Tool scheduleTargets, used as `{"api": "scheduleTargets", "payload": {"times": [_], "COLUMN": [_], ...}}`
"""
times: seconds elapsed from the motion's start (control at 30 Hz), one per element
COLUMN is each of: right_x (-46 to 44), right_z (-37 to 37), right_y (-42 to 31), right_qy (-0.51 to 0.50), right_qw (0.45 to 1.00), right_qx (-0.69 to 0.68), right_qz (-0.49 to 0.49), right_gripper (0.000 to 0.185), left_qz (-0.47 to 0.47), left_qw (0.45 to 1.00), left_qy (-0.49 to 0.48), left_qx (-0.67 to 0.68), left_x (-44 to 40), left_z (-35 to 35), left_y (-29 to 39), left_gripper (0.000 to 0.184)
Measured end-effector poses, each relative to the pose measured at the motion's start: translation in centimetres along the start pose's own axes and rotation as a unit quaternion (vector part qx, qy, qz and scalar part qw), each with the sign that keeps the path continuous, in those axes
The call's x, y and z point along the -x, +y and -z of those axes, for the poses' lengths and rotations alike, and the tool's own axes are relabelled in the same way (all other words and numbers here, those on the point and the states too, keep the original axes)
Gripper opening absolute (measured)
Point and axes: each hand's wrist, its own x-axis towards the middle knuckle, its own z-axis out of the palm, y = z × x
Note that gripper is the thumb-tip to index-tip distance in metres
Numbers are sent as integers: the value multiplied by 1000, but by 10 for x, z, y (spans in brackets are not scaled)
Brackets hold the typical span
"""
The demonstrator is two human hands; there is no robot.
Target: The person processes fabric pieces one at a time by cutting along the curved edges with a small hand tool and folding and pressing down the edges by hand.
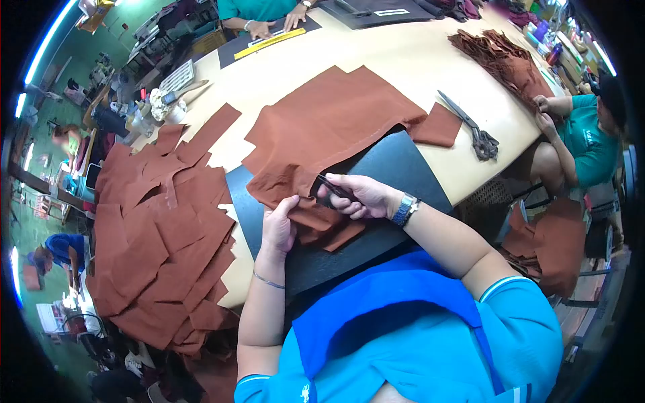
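Observation:
My left hand (277, 227) is closed on the near edge of a large reddish-brown fabric piece (336, 111), its thumb and fingers pinching a gathered fold. Close beside it, my right hand (361, 196) is wrapped around a small black-handled tool (334, 188) that looks like scissors. The tool's tip is hidden at the fabric edge. Under both hands lies a dark board (396, 171), partly covered by the fabric. A strip of the same fabric hangs below my hands. Large metal shears (463, 121) with cloth-wrapped handles rest on the table to the right.
Many overlapping brown pieces (161, 242) cover the table (416, 67) on the left. A brush (185, 92) lies behind them. Across the table, a co-worker's hands (277, 27) rest by a yellow ruler (269, 43). Another person (594, 141) handles a fabric bundle (504, 64) at right.

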Motion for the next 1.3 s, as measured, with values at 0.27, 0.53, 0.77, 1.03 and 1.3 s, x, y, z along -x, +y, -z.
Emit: {"api": "scheduleTargets", "payload": {"times": [0.27,0.53,0.77,1.03,1.3], "right_x": [-1,-6,29,18,30], "right_z": [7,4,0,24,29], "right_y": [4,7,10,-15,-34], "right_qy": [-12,-19,81,362,321], "right_qw": [1000,999,960,557,844], "right_qx": [19,26,232,700,271], "right_qz": [10,22,131,262,332], "right_gripper": [40,39,38,44,45], "left_qz": [17,21,2,-388,-373], "left_qw": [1000,1000,992,661,628], "left_qy": [-2,8,61,298,-73], "left_qx": [-4,-6,-114,-568,-679], "left_x": [0,0,30,93,-17], "left_z": [1,3,10,35,-52], "left_y": [1,0,21,60,15], "left_gripper": [39,40,42,61,19]}}
